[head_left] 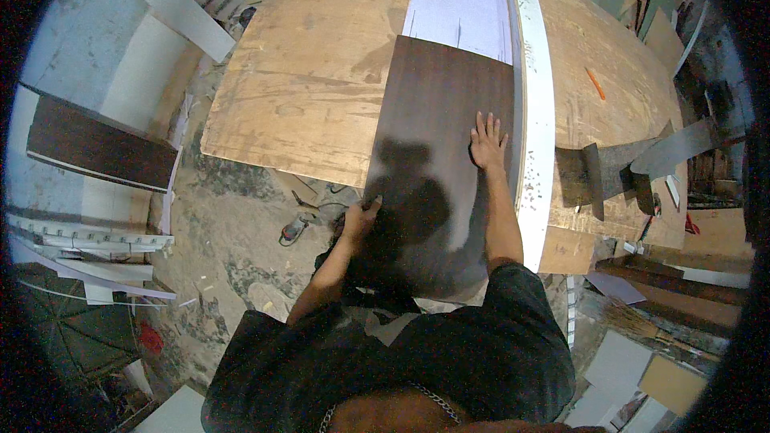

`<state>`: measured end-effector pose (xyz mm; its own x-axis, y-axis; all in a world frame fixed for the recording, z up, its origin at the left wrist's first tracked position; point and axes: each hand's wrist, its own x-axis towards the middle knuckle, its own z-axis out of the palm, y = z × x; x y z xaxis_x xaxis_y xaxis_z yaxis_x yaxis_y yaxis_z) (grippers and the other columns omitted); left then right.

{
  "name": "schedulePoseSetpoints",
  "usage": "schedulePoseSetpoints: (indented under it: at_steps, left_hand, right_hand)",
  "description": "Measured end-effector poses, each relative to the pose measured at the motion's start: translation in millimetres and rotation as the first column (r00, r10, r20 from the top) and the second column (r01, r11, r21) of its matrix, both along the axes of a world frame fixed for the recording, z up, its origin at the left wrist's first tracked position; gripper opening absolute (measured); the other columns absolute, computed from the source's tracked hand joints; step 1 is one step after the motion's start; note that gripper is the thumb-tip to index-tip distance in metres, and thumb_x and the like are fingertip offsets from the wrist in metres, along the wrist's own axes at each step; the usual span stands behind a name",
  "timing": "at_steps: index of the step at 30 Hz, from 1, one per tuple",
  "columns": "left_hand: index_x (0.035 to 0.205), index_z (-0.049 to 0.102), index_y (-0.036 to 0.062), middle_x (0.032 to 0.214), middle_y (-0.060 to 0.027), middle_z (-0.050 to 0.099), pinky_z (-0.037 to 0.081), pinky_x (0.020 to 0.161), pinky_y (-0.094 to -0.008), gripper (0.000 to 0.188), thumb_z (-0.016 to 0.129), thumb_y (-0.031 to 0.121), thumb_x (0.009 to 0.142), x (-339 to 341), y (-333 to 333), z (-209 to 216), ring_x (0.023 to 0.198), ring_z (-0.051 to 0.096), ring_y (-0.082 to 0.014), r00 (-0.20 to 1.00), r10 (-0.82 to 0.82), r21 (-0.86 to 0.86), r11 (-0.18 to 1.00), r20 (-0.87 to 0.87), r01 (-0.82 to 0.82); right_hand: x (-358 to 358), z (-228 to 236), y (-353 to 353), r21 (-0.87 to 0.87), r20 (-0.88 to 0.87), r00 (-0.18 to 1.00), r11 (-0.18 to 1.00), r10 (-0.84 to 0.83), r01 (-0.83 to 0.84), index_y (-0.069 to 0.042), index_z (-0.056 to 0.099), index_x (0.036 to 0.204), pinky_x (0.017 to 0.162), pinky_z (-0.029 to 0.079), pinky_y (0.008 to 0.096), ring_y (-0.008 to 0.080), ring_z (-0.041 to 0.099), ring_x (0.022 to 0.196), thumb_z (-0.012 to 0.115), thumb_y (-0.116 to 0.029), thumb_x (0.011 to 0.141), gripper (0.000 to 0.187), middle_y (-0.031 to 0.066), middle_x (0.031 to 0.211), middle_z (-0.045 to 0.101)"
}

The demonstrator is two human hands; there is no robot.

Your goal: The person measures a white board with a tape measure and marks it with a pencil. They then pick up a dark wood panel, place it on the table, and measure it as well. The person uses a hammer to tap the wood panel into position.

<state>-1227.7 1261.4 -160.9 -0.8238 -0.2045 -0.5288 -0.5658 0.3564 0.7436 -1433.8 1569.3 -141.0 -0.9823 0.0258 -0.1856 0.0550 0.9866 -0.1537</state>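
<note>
My left fingers (374, 204) hold dark panel (441, 96) by its edge | right fingers (489, 123) spread wide on it | desk (297, 104) beneath

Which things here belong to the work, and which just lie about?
Apparently in use:
dark brown rectangular panel, left hand at its edge, right hand flat on top
large tan wooden tabletop
long white speckled strip alongside

Apparently lying about:
slim orange object
yellowish straw broom
dark brown board, far left
</note>
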Motion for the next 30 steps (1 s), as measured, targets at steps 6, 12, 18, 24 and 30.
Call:
schedulePoseSetpoints:
  at_steps: [6, 12, 18, 24, 30]
  left_hand:
    - [0.098, 0.068, -0.003, 0.089, -0.0212, 0.069, 0.049, 0.077, -0.0372, 0.058, 0.061, 0.053, 0.085, -8, 1, 6, 0.088, 0.067, -0.0301, 1.0, -0.015, 0.0, 1.0, 0.002, 0.015]
    - [0.107, 0.066, -0.0012, 0.096, -0.0191, 0.07, 0.048, 0.078, -0.0353, 0.052, 0.061, 0.047, 0.089, -13, -3, -5, 0.089, 0.066, -0.0242, 0.999, 0.022, 0.133, 0.991, -0.025, -0.018]
    - [0.103, 0.067, -0.0002, 0.089, -0.0167, 0.069, 0.048, 0.074, -0.0341, 0.043, 0.063, 0.041, 0.09, 31, -7, -30, 0.082, 0.064, -0.0193, 0.976, 0.073, 0.188, 0.982, -0.205, -0.034]
    - [0.079, 0.059, -0.0035, 0.069, -0.0168, 0.06, 0.045, 0.06, -0.0366, 0.043, 0.065, 0.038, 0.089, 61, 4, -33, 0.064, 0.059, -0.0242, 0.941, 0.115, -0.079, 0.986, -0.318, -0.147]
    - [0.08, 0.06, -0.0041, 0.067, -0.0187, 0.06, 0.046, 0.06, -0.0375, 0.043, 0.066, 0.038, 0.088, 30, 12, 5, 0.062, 0.059, -0.0307, 0.953, 0.104, -0.185, 0.97, -0.283, -0.16]
  right_hand:
    - [-9, -2, 1, 0.005, -0.014, 0.999, 0.999, -0.031, 0.031, -0.031, 0.01, 0.152, 0.117, 0.0, 0.053, 0.025, 0.0, 0.147, 0.02, -0.044, 0.101, 0.054, 0.0025, 0.159, 0.003]
    - [-26, 1, 1, 0.023, 0.005, 1.0, 0.999, -0.028, 0.028, -0.029, 0.011, 0.152, 0.116, 0.001, 0.0572, 0.0275, 0.001, 0.147, 0.02, -0.042, 0.101, 0.054, 0.0027, 0.159, 0.003]
    - [-31, -6, 8, 0.056, -0.035, 0.999, 0.998, -0.015, 0.017, -0.029, 0.01, 0.152, 0.115, 0.0, 0.058, 0.0276, 0.0, 0.147, 0.02, -0.042, 0.101, 0.054, 0.0025, 0.159, 0.003]
    - [-39, -5, 7, 0.043, -0.028, 0.999, 0.999, -0.024, 0.026, -0.03, 0.009, 0.152, 0.114, 0.002, 0.0599, 0.0295, 0.003, 0.146, 0.023, -0.042, 0.1, 0.055, 0.0031, 0.159, 0.004]
    - [-58, -3, 8, 0.03, -0.026, 1.0, 0.999, -0.014, 0.015, -0.032, 0.011, 0.152, 0.114, 0.001, 0.0589, 0.0278, 0.002, 0.147, 0.02, -0.045, 0.1, 0.054, 0.0021, 0.16, 0.004]
